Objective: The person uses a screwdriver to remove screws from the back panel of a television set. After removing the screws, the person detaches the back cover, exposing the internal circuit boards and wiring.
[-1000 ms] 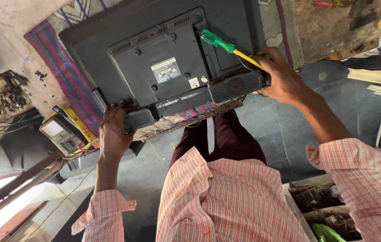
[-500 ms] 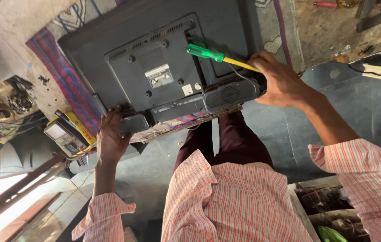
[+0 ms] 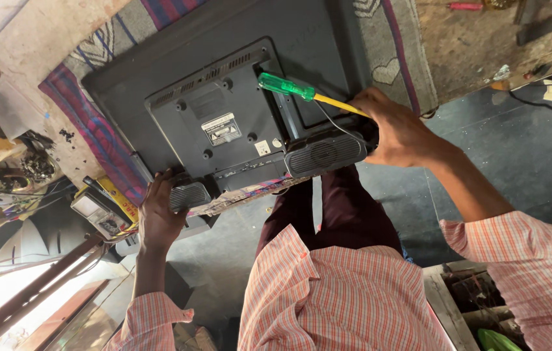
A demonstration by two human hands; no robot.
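Television [image 3: 224, 97] on striped cloth [image 3: 103, 140], cluttered workbench [image 3: 484, 45]

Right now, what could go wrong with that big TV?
The TV juts over the bench edge, gripped by the left hand and right hand; it might slide off. The screwdriver, pinched in the right hand, could slip and scratch the back cover.

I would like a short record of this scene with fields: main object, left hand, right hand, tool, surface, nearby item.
main object: flat-screen television, lying face down, back cover up
left hand: left hand grips the television's near edge by a speaker grille
right hand: right hand holds the screwdriver and the television's corner
tool: screwdriver, green handle, yellow shaft
surface: striped cloth on a workbench
nearby item: multimeter
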